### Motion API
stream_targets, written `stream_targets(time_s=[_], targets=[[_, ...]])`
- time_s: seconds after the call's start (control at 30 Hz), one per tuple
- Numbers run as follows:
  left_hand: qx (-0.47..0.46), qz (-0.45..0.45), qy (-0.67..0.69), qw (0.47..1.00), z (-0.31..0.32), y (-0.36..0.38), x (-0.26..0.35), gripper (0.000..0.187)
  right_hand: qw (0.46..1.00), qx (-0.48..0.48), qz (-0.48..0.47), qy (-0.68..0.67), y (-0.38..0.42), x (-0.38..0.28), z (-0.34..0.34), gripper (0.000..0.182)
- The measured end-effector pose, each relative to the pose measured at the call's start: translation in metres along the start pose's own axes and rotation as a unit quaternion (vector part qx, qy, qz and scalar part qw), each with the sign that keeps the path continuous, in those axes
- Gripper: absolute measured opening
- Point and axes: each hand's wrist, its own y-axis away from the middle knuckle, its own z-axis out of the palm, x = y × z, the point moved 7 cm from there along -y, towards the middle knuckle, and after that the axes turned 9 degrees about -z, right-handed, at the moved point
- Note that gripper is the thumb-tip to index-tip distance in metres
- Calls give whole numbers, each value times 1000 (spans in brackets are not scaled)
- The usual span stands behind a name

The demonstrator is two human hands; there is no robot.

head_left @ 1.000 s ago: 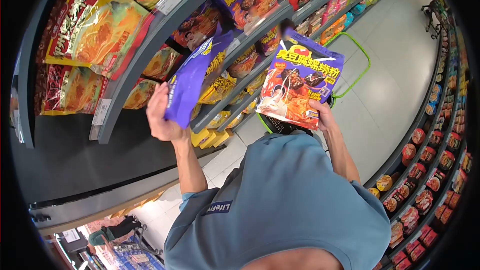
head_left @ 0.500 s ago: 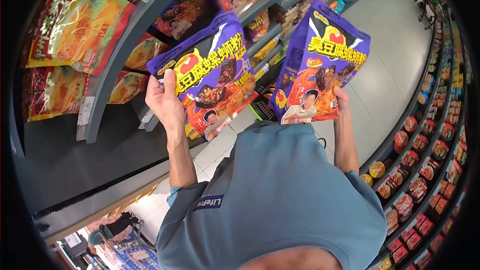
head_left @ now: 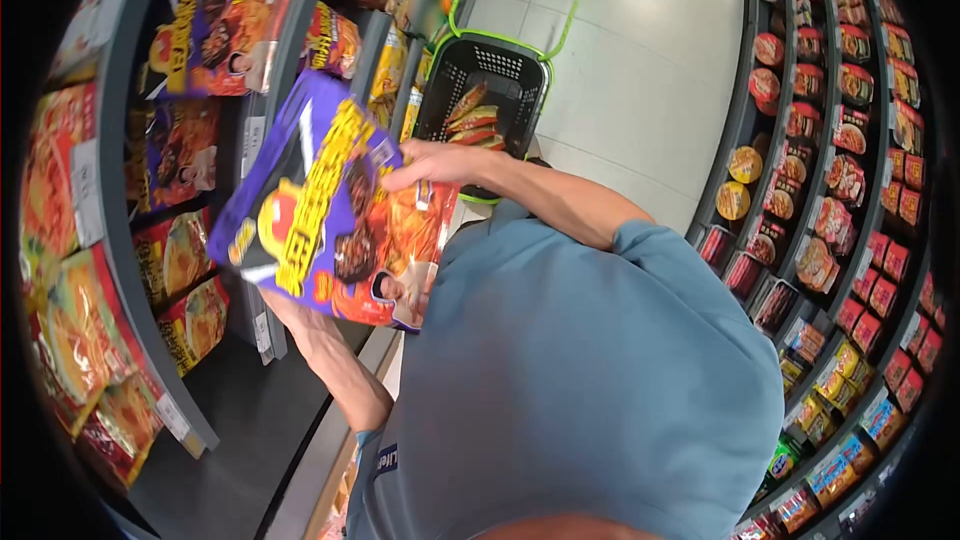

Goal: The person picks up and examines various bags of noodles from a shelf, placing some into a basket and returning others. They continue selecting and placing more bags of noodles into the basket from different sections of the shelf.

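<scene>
In front of my chest, a purple noodle bag [head_left: 335, 210] with yellow lettering and a red noodle picture is held at a slant. My right hand [head_left: 430, 164] grips its right edge, thumb on the front. Below the bag, my left hand [head_left: 290, 308] is mostly hidden behind it; only the wrist side shows, and its fingers are out of sight. Whether a second bag lies behind the front one cannot be seen. Similar purple bags [head_left: 228, 25] stand on the shelf at the upper left.
A black basket [head_left: 432, 105] with a green handle and several packets inside stands on the tiled floor [head_left: 640, 70] beyond my right hand. Shelves of bags with price tags [head_left: 85, 190] line the left. Shelves of cup and bowl noodles [head_left: 855, 85] curve along the right.
Both hands have moved left, toward the left shelf. The two bags were apart; now one shows, with my right hand at its edge and my left hand behind it. The view has turned, showing the basket.
</scene>
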Motion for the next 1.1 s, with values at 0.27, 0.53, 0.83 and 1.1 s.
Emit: stream_targets(time_s=[0.27,0.53,0.83,1.1], targets=[[24,-177,-119,977,-19,-43,-101,47,954,146,189,-181,63,79,-25,42],[-31,-323,-247,913,-13,-64,-266,68,883,338,255,-204,154,159,-119,30],[-110,-323,-312,886,-12,-254,-444,69,804,535,234,-112,175,272,-258,19],[-193,-108,-745,629,-25,-321,-506,41,785,417,370,271,172,410,-368,27]])
